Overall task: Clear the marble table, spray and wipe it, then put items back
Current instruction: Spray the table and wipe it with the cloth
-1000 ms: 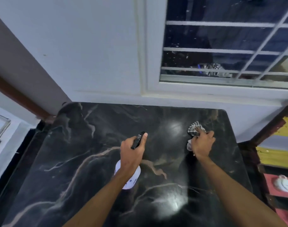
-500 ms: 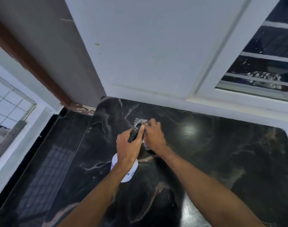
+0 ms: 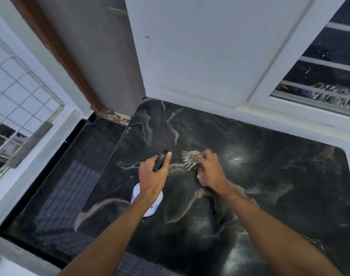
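The black marble table (image 3: 269, 176) with pale veins fills the lower right. My left hand (image 3: 153, 177) grips a spray bottle (image 3: 150, 204) with a white body and a black trigger head, held above the table's left part. My right hand (image 3: 209, 169) presses a checked cloth (image 3: 188, 159) flat on the marble just right of the bottle's nozzle; the cloth is blurred and mostly under my fingers. Nothing else lies on the visible tabletop.
A white wall (image 3: 200, 56) runs along the table's far edge, with a barred window (image 3: 325, 72) at the upper right. Left of the table a lower dark ledge (image 3: 66, 186) meets a grilled window (image 3: 16, 100). A brown frame strip (image 3: 56, 50) runs down the corner.
My right hand has swept the cloth from the table's far right over to the left part, beside the spray bottle. The view has turned left. My left hand keeps the bottle.
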Action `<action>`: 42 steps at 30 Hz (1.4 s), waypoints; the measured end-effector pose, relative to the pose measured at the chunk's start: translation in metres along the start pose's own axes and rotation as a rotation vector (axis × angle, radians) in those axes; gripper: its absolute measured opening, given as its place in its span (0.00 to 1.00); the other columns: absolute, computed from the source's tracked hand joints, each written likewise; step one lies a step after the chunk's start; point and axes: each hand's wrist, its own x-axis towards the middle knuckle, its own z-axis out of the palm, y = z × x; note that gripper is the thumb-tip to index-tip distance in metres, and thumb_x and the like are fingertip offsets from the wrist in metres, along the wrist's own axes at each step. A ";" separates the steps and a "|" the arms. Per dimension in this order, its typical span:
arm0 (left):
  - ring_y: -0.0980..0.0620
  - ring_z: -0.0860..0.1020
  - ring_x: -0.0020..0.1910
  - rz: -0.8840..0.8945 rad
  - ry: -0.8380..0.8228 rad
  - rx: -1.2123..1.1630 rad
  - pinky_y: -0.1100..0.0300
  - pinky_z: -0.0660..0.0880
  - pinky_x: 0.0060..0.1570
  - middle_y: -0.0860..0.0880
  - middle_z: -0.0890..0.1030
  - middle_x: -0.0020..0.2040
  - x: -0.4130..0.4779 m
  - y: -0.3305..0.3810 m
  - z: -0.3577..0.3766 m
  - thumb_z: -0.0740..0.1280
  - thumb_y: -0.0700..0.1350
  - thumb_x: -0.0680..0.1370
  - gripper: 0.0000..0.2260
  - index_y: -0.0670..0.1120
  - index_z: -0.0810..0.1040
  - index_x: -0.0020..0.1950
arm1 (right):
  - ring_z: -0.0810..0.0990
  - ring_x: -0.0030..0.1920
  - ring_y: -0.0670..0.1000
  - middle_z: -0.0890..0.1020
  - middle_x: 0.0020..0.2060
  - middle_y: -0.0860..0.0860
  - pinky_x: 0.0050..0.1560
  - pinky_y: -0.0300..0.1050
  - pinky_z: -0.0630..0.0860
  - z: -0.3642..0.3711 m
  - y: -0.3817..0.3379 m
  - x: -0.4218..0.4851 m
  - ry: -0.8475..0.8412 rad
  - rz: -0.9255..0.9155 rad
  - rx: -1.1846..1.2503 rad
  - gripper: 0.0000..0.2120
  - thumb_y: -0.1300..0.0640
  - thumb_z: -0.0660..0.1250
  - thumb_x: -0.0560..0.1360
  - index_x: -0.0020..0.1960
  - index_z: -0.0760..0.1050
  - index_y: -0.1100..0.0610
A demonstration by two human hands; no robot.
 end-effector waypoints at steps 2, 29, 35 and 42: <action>0.53 0.67 0.26 0.032 0.022 0.035 0.57 0.68 0.33 0.55 0.69 0.23 -0.021 -0.002 0.001 0.72 0.56 0.82 0.27 0.47 0.69 0.29 | 0.70 0.58 0.57 0.71 0.59 0.54 0.60 0.52 0.75 -0.010 0.018 -0.026 0.056 0.135 -0.012 0.24 0.64 0.63 0.75 0.68 0.78 0.48; 0.55 0.60 0.25 -0.057 0.098 -0.020 0.65 0.60 0.29 0.56 0.63 0.23 -0.168 -0.052 -0.071 0.72 0.56 0.83 0.29 0.54 0.62 0.26 | 0.71 0.59 0.59 0.71 0.60 0.56 0.61 0.55 0.76 0.037 -0.043 -0.111 0.017 0.027 -0.001 0.23 0.65 0.64 0.76 0.68 0.77 0.49; 0.54 0.70 0.32 -0.098 0.158 -0.084 0.52 0.70 0.37 0.39 0.74 0.31 -0.139 -0.089 -0.131 0.71 0.60 0.83 0.25 0.41 0.78 0.36 | 0.71 0.64 0.66 0.71 0.65 0.60 0.65 0.55 0.69 0.060 -0.090 -0.035 0.145 0.308 -0.008 0.21 0.64 0.62 0.77 0.68 0.76 0.52; 0.57 0.69 0.25 -0.086 0.243 0.018 0.70 0.65 0.31 0.57 0.72 0.24 -0.115 -0.132 -0.192 0.71 0.59 0.83 0.21 0.59 0.76 0.31 | 0.68 0.63 0.56 0.69 0.62 0.52 0.65 0.52 0.76 0.156 -0.263 -0.046 -0.102 -0.153 0.066 0.26 0.67 0.65 0.76 0.69 0.73 0.46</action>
